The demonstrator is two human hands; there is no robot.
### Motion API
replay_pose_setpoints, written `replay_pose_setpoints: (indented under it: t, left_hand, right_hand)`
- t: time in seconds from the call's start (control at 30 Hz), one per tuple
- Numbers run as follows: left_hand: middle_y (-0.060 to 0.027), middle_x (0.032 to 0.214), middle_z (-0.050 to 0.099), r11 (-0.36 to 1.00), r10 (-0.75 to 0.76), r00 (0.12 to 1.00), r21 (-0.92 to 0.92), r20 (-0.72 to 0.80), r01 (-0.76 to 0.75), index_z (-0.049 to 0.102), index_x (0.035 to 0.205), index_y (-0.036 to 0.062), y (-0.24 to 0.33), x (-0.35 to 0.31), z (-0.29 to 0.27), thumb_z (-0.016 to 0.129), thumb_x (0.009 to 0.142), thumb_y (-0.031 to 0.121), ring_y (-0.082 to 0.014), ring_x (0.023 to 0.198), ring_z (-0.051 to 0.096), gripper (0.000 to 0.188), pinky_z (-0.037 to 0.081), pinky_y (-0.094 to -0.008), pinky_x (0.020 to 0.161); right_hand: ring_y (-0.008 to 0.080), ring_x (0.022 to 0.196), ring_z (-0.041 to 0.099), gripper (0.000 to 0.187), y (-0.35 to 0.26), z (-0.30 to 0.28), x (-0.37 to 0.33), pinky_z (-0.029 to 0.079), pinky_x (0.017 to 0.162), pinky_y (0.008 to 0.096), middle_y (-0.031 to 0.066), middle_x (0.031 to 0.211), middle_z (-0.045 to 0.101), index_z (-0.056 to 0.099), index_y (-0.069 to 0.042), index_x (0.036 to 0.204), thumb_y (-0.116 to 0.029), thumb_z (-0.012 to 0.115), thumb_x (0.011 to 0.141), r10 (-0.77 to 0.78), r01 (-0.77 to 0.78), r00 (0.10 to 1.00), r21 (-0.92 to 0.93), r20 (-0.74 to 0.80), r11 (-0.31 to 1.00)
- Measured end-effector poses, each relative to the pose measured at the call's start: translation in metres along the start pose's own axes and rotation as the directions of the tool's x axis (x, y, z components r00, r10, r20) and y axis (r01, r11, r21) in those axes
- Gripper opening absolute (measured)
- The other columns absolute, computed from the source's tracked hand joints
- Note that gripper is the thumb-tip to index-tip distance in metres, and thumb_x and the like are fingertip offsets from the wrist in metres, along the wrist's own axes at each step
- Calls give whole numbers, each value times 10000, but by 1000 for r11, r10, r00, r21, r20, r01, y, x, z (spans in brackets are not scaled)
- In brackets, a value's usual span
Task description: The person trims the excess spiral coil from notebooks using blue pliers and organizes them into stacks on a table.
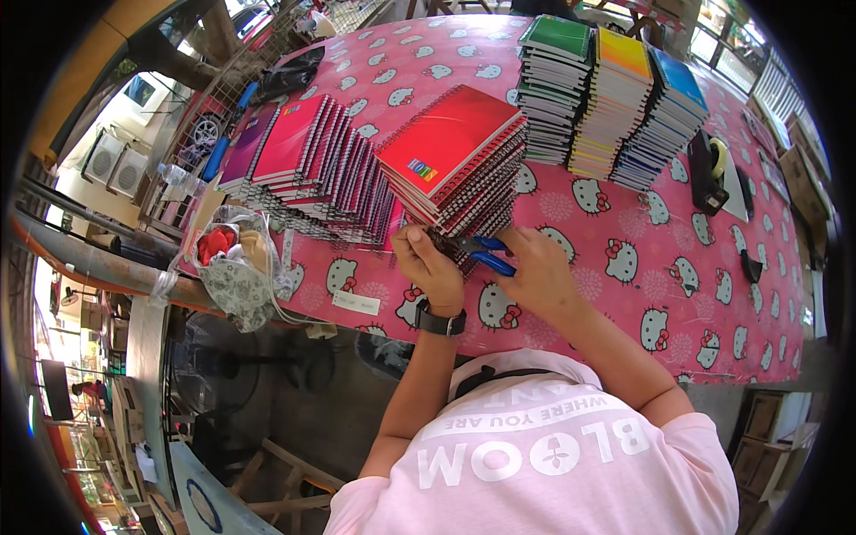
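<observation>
My right hand (540,271) is closed round blue-handled pliers (489,255), their jaws pointing left at the near corner of a stack of red spiral notebooks (453,143). At that same corner my left hand (428,264), with a dark watch on its wrist, pinches what looks like the coil end of a notebook low in the stack. My fingers partly hide the spot where the jaws meet the coil. The stack stands in front of me, its notebooks slightly fanned, with the top red cover facing up.
Purple and red spiral notebooks (299,143) lean in a row at left. Green (555,40), yellow (621,53) and blue (678,76) notebook stacks stand at the far right, near a tape dispenser (707,178). A plastic bag (236,276) hangs at the left edge of the pink patterned table (571,227).
</observation>
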State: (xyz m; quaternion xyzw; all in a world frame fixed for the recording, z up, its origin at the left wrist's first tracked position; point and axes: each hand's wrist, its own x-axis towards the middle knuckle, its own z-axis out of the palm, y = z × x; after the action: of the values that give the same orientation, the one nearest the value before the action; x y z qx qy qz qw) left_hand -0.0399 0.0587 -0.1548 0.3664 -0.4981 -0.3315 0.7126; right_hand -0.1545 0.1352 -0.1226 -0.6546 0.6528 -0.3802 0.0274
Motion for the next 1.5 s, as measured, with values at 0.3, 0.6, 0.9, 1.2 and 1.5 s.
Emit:
replay_pose_setpoints:
  t: [0.3, 0.6, 0.9, 1.2, 1.5]
  left_hand:
    - [-19, 763, 409, 997, 66, 997, 40, -37, -64, 432, 805, 37, -1, 2, -3, 383, 983, 307, -110, 708, 371, 327, 341, -271, 661]
    - [0, 722, 389, 990, -35, 998, 132, -45, 41, 422, 812, 65, -10, 3, -2, 405, 973, 324, -92, 626, 348, 306, 323, -246, 575]
    - [11, 614, 390, 822, -472, 881, -366, -10, 437, 471, 760, 85, 14, 34, -34, 400, 963, 391, -92, 519, 343, 374, 292, -228, 483]
    - [-47, 824, 631, 14, -844, 283, -509, 455, 861, 613, 868, 87, -24, -30, -127, 504, 902, 264, -160, 667, 578, 211, 423, -210, 457]
    - [-97, 984, 631, -29, -786, 76, -159, 614, 987, 577, 1034, 49, -27, -79, -102, 450, 919, 240, -193, 888, 598, 257, 494, -268, 692]
  right_hand:
    - [312, 705, 580, 338, 5, -1, -3, 465, 632, 393, 113, 752, 578, 596, -35, 940, -102, 684, 621, -113, 106, 991, -83, -78, 991]
    - [360, 730, 582, 325, 22, 1, -17, 468, 645, 404, 180, 819, 589, 586, -29, 962, -119, 673, 661, 64, -72, 994, 100, 84, 992]
    - [371, 932, 516, 373, 182, -83, -151, 429, 739, 458, 163, 995, 526, 492, -35, 1063, -145, 660, 749, 398, -535, 833, -375, -385, 757]
    - [360, 896, 512, 350, 161, -29, -155, 410, 770, 419, 172, 965, 533, 498, -20, 1083, -2, 590, 745, 325, -362, 929, -249, -178, 898]
    - [280, 861, 579, 354, 5, 34, -66, 465, 761, 333, 142, 959, 567, 533, -46, 1110, -47, 645, 774, 23, -157, 951, 419, 307, 894]
